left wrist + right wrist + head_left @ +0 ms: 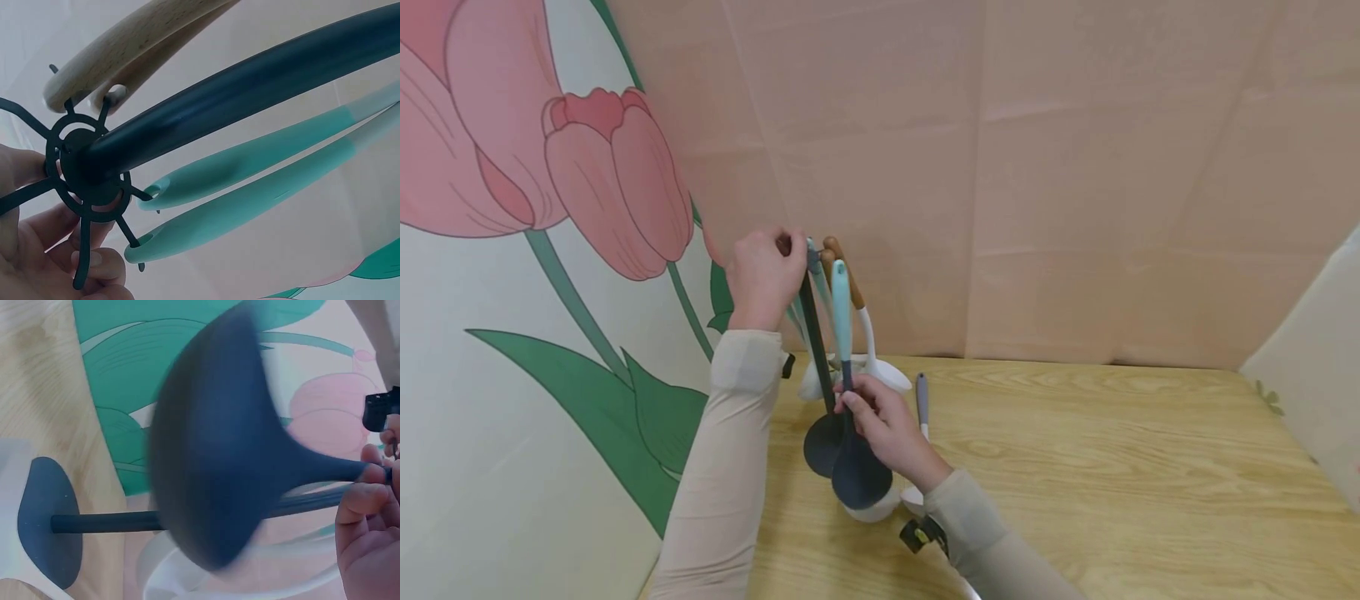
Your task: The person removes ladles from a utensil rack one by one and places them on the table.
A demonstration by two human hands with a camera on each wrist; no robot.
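Observation:
My left hand grips the hooked ring at the top of a dark utensil stand. The stand's round base is low on the table side. With thumb and fingers my right hand pinches the neck of a ladle that has a turquoise handle and a dark bowl, held in front of the stand. Two turquoise-handled utensils and two wooden-handled ones hang from the hooks.
A grey-handled utensil lies on the wooden table, right of the stand. Beneath the held ladle a white rounded piece shows in part. A tulip-printed wall rises close on the left; a plain pink wall stands behind.

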